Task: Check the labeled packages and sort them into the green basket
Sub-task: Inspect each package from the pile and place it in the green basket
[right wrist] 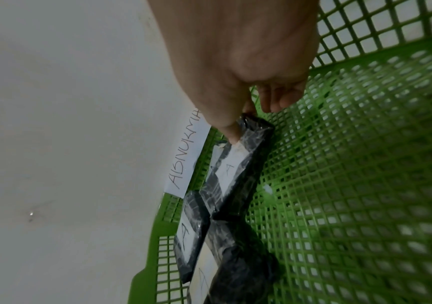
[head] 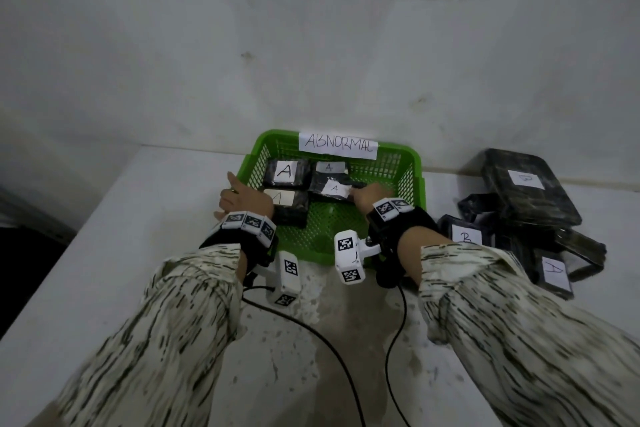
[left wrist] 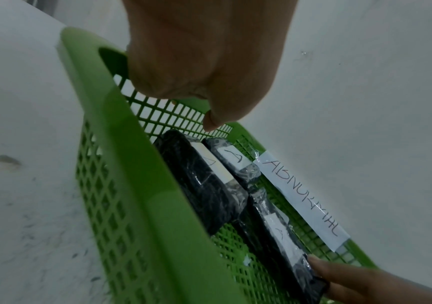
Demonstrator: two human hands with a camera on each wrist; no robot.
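The green basket (head: pixel 412 163) with an "ABNORMAL" paper sign (head: pixel 337 146) stands against the wall. Several black wrapped packages with white "A" labels lie in its left half, one at the back left (head: pixel 285 172) and one at the front left (head: pixel 289 204). My right hand (head: pixel 370 194) is inside the basket and pinches the end of another "A" package (head: pixel 334 188), thumb on its label (right wrist: pixel 230 164). That package lies tilted over the others (left wrist: pixel 279 236). My left hand (head: pixel 240 198) curls its fingers over the basket's left rim (left wrist: pixel 131 164).
A loose pile of black packages lies on the table right of the basket, showing a "B" label (head: pixel 465 236), an "A" label (head: pixel 554 270) and a larger pack on top (head: pixel 526 180). The wall runs just behind the basket. Two cables (head: pixel 346 357) trail toward me.
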